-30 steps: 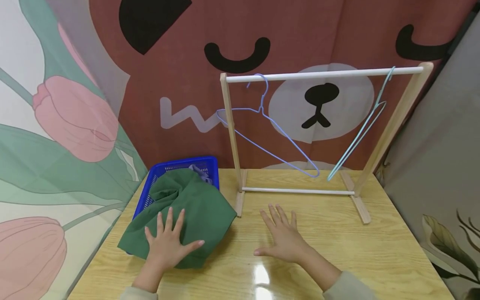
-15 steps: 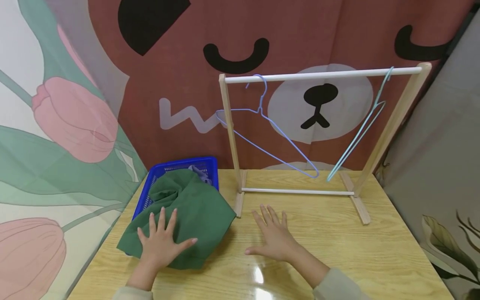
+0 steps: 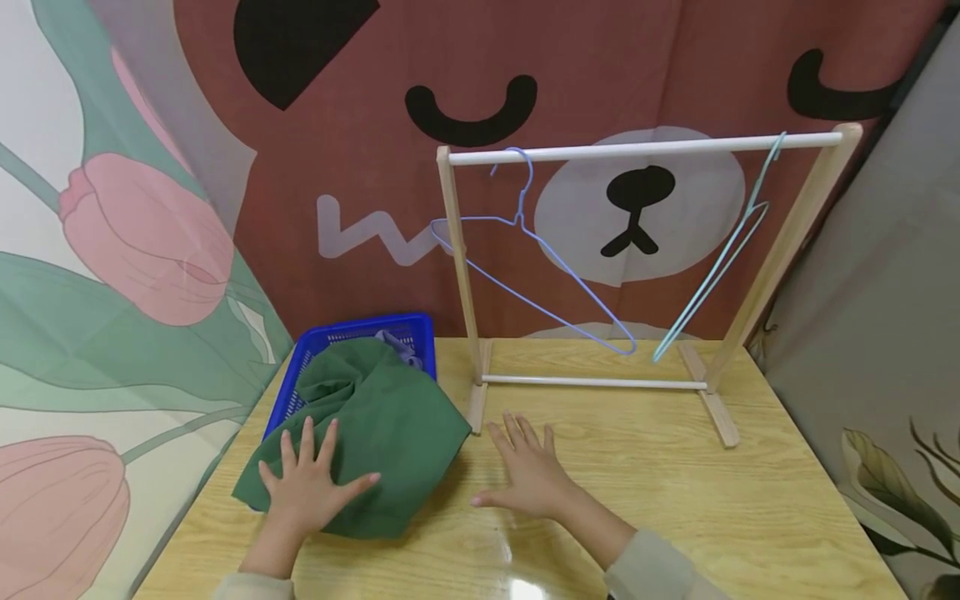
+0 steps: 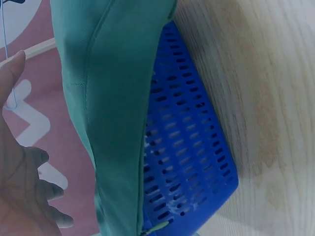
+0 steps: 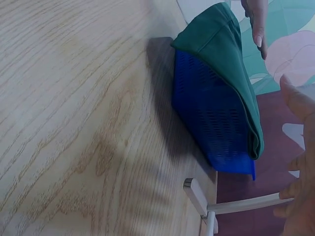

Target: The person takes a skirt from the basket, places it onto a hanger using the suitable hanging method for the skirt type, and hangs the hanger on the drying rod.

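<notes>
A green cloth (image 3: 375,425) lies heaped over a blue plastic basket (image 3: 352,335) at the table's left. My left hand (image 3: 303,487) rests flat on the cloth's near part, fingers straight and spread. My right hand (image 3: 525,471) lies flat on the bare wooden table (image 3: 675,500) just right of the cloth, fingers straight. The left wrist view shows the cloth (image 4: 106,98) draped over the basket (image 4: 189,152). In the right wrist view the cloth (image 5: 221,64) covers the basket (image 5: 211,113).
A small wooden clothes rack (image 3: 645,150) stands at the back of the table. A purple wire hanger (image 3: 532,242) and a light blue wire hanger (image 3: 720,258) hang from its rail. Printed fabric backdrops surround the table on three sides.
Both hands have slid a little to the left and nearer, staying flat. The cloth, basket and rack have not moved.
</notes>
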`<state>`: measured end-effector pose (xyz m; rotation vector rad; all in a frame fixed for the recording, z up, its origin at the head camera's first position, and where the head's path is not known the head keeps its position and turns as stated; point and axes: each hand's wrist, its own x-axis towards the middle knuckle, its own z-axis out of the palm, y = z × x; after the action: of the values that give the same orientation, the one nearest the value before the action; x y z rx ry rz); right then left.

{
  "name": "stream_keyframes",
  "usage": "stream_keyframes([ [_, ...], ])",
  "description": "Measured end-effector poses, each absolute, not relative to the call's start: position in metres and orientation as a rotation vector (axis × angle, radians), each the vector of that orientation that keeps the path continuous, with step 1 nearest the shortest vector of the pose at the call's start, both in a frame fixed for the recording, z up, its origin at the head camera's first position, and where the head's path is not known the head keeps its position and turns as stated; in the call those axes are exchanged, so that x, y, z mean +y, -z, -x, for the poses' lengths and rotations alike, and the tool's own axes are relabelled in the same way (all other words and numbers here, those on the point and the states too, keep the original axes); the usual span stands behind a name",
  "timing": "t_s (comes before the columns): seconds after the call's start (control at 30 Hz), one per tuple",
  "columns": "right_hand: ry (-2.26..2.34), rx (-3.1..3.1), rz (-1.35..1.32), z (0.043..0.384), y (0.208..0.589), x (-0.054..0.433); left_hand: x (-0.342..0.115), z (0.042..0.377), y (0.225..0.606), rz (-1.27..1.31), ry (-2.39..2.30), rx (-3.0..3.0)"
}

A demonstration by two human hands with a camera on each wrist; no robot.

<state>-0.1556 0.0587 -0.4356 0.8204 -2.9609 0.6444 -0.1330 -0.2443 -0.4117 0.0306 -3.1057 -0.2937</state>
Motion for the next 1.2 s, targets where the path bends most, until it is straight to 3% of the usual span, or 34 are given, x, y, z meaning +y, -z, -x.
stream_keyframes([
  [1.2, -0.841, -3.024, -0.864, 0.175, 0.445, 0.038, -0.27, 0.135, 0.414, -0.125, 0.381, -3.167],
])
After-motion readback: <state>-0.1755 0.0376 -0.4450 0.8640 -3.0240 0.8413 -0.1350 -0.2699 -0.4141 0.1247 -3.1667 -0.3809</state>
